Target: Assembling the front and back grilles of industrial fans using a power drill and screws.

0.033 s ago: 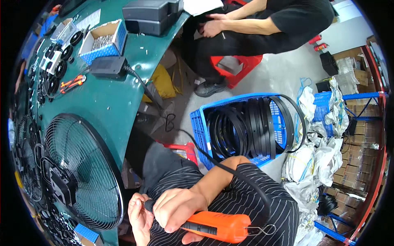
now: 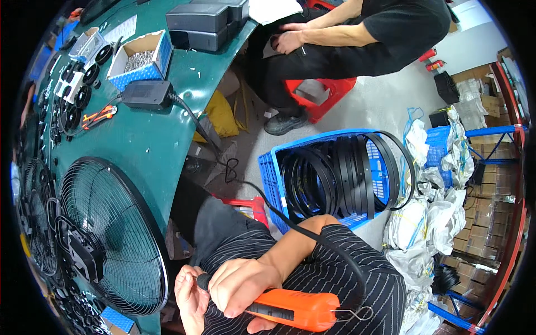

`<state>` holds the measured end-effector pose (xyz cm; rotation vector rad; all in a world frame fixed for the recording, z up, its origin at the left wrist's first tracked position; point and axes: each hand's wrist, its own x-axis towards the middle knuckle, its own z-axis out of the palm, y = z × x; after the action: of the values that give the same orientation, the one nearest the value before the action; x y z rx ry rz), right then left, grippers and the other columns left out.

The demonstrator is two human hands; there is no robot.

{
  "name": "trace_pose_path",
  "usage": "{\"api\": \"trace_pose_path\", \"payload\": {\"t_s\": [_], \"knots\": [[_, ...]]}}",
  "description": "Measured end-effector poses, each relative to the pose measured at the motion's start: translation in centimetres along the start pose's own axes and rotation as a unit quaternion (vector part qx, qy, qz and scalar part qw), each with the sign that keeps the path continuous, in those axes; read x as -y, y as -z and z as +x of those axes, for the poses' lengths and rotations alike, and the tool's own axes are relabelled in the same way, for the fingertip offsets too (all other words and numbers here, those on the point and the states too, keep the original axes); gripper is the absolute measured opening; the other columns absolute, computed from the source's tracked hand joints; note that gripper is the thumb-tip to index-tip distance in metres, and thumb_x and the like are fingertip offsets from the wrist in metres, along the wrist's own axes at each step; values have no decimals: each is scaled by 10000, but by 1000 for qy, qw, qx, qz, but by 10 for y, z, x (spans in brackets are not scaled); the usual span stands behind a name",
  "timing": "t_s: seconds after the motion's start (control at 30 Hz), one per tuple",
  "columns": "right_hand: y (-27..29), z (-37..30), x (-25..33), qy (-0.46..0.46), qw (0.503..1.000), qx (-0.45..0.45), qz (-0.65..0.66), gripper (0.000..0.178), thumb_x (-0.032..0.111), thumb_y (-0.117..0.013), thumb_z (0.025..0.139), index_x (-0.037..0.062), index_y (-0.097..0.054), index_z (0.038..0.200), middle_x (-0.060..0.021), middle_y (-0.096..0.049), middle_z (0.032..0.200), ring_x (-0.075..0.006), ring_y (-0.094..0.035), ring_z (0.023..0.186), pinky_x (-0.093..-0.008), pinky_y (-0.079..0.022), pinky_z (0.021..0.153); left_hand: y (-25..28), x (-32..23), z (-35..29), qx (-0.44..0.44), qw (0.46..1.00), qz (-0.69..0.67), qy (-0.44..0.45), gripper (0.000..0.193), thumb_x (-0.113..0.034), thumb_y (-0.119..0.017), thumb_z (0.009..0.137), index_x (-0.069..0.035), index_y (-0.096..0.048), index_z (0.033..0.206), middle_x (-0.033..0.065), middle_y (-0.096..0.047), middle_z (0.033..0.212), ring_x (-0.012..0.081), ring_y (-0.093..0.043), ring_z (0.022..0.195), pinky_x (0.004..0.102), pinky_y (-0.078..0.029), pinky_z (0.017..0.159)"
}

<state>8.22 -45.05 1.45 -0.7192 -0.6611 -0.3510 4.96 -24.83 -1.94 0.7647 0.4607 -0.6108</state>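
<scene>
The fan (image 2: 124,234) sits on the table (image 2: 151,137), left of the power tool (image 2: 304,310), with the crate (image 2: 270,177) of rings (image 2: 353,176) beyond.

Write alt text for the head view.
The person's right grip holds an orange electric screwdriver, the left grip at its black nose. A black fan is on the green table; a blue crate holds black rings.

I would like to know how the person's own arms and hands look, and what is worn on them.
The left hand and right hand wear no gloves; no ring or watch shows. The right forearm is bare, below a dark sleeve with thin pale stripes. The left sleeve I cannot make out.
</scene>
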Motion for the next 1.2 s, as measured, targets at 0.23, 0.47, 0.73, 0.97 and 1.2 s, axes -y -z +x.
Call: {"api": "trace_pose_path", "payload": {"t_s": [0.23,0.47,0.73,0.97,1.2], "knots": [[2,2,-1,6,1000,4,-12,384,234,-730,838,40,-565,1127,-63,-593,760,-233,-587,611,-362,-458,553,-1,3,3,-24,999,-29,2,164,-180,-624,967,-29,-562,948,81,-564,799,177,-567,744,294,-473,677],[9,9,1,26,998,52,-26,364,115,-713,843,-25,-506,1108,-120,-574,843,-253,-584,641,-387,-509,575,-3,4,18,-36,997,-68,-14,190,-220,-581,995,-31,-580,980,68,-563,821,155,-537,670,282,-462,571],[21,21,6,28,987,112,-108,410,75,-709,820,-11,-488,1154,-119,-588,867,-280,-641,720,-414,-555,634,-19,-4,36,-87,986,-138,36,270,-286,-493,1034,-46,-609,1076,53,-609,826,117,-475,591,258,-386,520],[20,26,5,34,981,137,-131,404,92,-718,820,-11,-492,1138,-116,-587,885,-284,-643,724,-423,-554,641,-23,-7,43,-37,976,-206,66,204,-242,-509,1027,-82,-611,1101,14,-610,780,94,-449,572,236,-374,514],[18,27,5,66,981,111,-146,474,69,-725,813,-2,-467,1204,-129,-586,892,-283,-638,722,-428,-555,645,-26,-6,54,-11,976,-205,68,208,-248,-506,1031,-112,-654,1085,11,-595,737,99,-413,550,243,-364,520]]}}
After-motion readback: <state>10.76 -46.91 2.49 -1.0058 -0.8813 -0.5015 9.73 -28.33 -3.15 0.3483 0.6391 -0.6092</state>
